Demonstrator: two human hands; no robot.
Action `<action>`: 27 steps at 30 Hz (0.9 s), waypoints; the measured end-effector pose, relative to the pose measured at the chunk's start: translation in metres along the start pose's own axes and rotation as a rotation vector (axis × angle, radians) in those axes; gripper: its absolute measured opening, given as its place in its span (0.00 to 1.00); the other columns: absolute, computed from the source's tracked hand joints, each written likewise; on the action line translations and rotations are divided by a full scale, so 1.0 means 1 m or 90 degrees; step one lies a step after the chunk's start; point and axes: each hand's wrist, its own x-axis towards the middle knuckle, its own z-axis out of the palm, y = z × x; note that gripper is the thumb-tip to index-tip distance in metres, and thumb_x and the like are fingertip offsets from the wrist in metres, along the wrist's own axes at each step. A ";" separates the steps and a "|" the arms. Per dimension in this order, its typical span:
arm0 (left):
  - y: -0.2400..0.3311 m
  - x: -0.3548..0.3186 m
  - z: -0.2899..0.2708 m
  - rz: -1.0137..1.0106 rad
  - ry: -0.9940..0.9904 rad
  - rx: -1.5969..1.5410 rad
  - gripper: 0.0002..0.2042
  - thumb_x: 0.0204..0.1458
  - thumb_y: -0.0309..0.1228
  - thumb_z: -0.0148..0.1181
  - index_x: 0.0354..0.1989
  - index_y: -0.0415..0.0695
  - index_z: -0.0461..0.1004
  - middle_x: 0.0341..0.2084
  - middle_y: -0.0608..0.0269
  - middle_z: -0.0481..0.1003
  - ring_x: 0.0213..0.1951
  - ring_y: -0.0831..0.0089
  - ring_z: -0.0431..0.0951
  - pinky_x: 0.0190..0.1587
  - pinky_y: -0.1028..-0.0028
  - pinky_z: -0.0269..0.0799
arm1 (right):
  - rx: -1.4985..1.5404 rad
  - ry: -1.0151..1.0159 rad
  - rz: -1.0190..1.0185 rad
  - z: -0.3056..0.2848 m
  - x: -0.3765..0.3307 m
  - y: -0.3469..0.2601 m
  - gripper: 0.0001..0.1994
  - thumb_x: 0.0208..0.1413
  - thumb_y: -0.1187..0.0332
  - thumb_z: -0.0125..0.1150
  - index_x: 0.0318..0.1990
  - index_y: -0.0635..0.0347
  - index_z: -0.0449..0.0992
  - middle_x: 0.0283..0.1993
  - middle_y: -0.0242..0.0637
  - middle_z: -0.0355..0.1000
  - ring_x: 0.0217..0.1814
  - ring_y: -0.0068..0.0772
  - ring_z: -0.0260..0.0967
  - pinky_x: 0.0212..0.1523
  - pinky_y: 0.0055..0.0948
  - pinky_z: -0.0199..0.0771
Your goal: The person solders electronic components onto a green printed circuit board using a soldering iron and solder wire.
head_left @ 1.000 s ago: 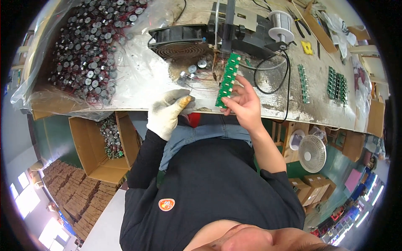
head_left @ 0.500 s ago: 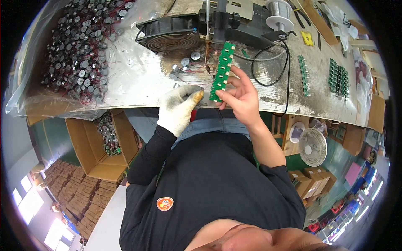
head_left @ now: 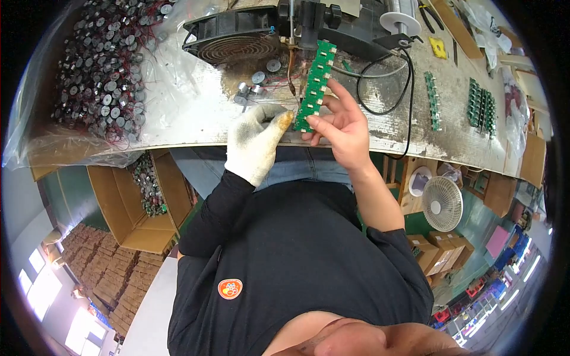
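The right hand [head_left: 345,133] is pinching a likely light, stiff green board [head_left: 316,84], best held by edges, the left hand's [head_left: 255,139] hold unclear.

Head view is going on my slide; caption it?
Bare right hand holding green circuit-board strip, gloved left hand alongside.

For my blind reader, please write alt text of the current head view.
A bare right hand holds a green circuit board above a worn workbench, a gloved left hand close beside it. Small round metal parts lie heaped at left; a black fan stands behind.
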 end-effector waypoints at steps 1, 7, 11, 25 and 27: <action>0.000 0.001 0.000 -0.002 0.000 0.000 0.11 0.54 0.32 0.58 0.35 0.34 0.76 0.26 0.62 0.76 0.31 0.78 0.74 0.36 0.76 0.69 | 0.004 0.001 0.003 0.001 0.000 -0.001 0.34 0.52 0.82 0.57 0.66 0.63 0.50 0.49 0.49 0.67 0.30 0.32 0.75 0.23 0.20 0.74; 0.003 0.007 0.001 -0.078 -0.016 -0.066 0.09 0.54 0.30 0.58 0.36 0.35 0.75 0.29 0.62 0.77 0.32 0.78 0.74 0.36 0.77 0.69 | 0.018 0.004 -0.006 -0.003 0.001 -0.001 0.33 0.52 0.82 0.57 0.65 0.63 0.51 0.49 0.49 0.67 0.30 0.34 0.76 0.22 0.20 0.74; -0.001 0.009 0.000 -0.096 -0.045 -0.164 0.08 0.54 0.28 0.58 0.37 0.35 0.75 0.30 0.61 0.77 0.33 0.78 0.75 0.37 0.78 0.70 | 0.030 0.005 -0.020 -0.002 0.002 -0.003 0.33 0.52 0.83 0.57 0.65 0.62 0.51 0.49 0.50 0.68 0.30 0.35 0.76 0.22 0.21 0.74; 0.000 0.015 -0.004 -0.075 -0.037 -0.147 0.08 0.54 0.27 0.59 0.37 0.35 0.75 0.31 0.61 0.77 0.33 0.79 0.75 0.37 0.79 0.71 | 0.035 -0.005 -0.038 0.002 0.008 -0.006 0.33 0.52 0.83 0.57 0.65 0.62 0.52 0.48 0.50 0.68 0.30 0.36 0.76 0.23 0.22 0.75; 0.001 0.014 -0.003 -0.061 -0.038 -0.144 0.08 0.54 0.27 0.59 0.37 0.35 0.75 0.31 0.61 0.77 0.33 0.79 0.75 0.37 0.78 0.71 | 0.033 -0.009 -0.042 0.001 0.008 -0.006 0.33 0.52 0.84 0.57 0.65 0.62 0.52 0.48 0.50 0.68 0.30 0.36 0.76 0.23 0.22 0.75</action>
